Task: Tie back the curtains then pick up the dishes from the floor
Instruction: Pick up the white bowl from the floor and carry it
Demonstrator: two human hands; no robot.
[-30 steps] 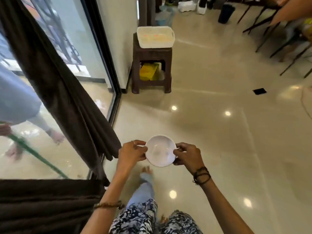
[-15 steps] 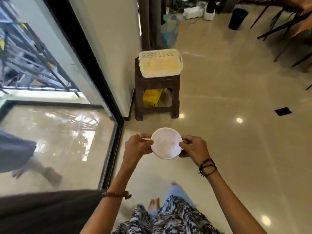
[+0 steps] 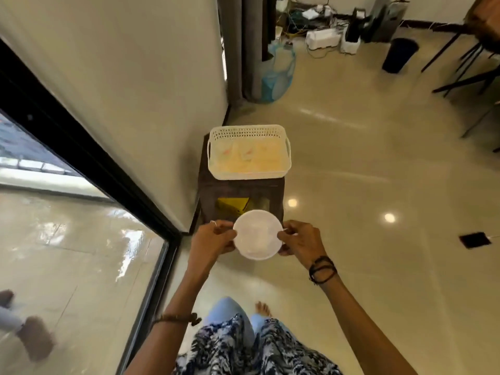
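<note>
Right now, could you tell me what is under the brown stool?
Under the brown stool a yellow item shows through the front opening; the white bowl covers part of it, so its kind is unclear.

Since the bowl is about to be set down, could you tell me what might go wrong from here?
The white bowl is held only at its rim by the left hand and right hand, so it could slip onto the glossy tiled floor. The white basket on the brown stool overhangs the seat, so an off-centre drop might tip it.
</note>
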